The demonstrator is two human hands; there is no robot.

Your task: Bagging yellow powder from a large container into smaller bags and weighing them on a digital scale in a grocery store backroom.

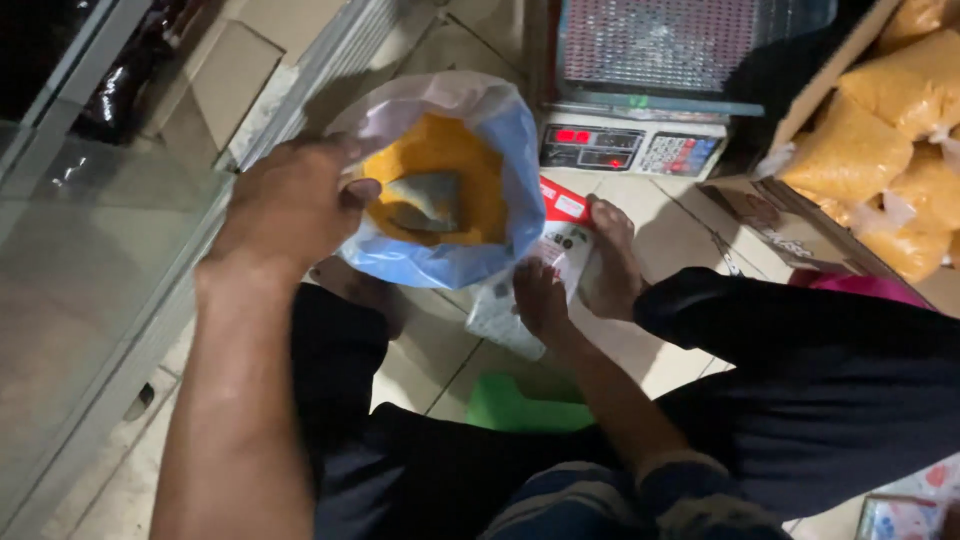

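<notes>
The left hand (290,205) grips the near-left rim of an open blue plastic bag (500,215), fingers curled over the edge. Yellow powder (440,150) with a scoop (428,200) lies just right of that hand. The right hand (540,298) rests flat on a white packet (520,290) on the floor, just below the bag, holding nothing. A scale (630,148) stands beyond.

Left hand (290,205): bare, forearm uncovered, no sleeve.
Right hand (540,298): bare, forearm bare up to a rolled cuff.
Shirt: blue-and-white striped fabric.
Trousers: dark, loose cloth.
Feet: bare.
</notes>
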